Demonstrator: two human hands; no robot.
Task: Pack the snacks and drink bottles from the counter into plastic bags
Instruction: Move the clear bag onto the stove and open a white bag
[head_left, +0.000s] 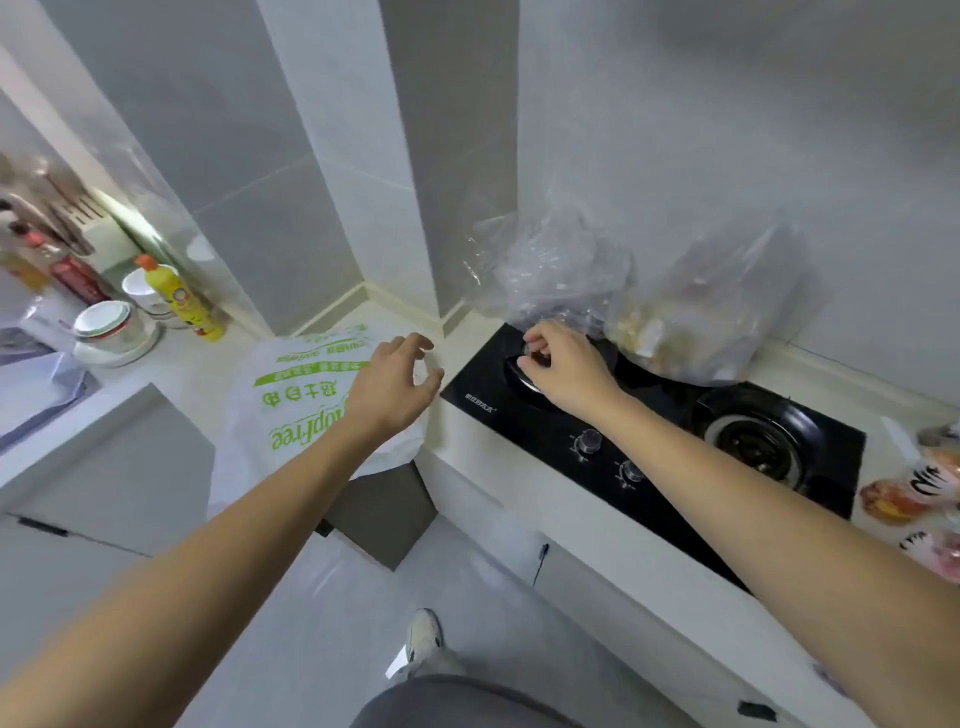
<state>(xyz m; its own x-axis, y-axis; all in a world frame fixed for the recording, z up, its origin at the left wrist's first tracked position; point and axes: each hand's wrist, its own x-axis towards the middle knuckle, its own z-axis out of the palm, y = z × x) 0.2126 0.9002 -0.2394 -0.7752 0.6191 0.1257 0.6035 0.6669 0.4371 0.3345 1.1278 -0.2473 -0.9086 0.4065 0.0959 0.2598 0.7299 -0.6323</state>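
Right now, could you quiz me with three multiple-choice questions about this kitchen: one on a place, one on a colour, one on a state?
1. Where does the clear bag sit?
A. on the stove
B. on the floor
C. in the sink

2. What colour is the print on the white bag?
A. red
B. green
C. blue

3. What is the right hand doing?
A. hanging idle
B. turning a knob
C. gripping the clear bag's edge

Answers:
1. A: it rests at the back of the black stove.
2. B: the lettering is green.
3. C: its fingers curl around the plastic at the bag's base.
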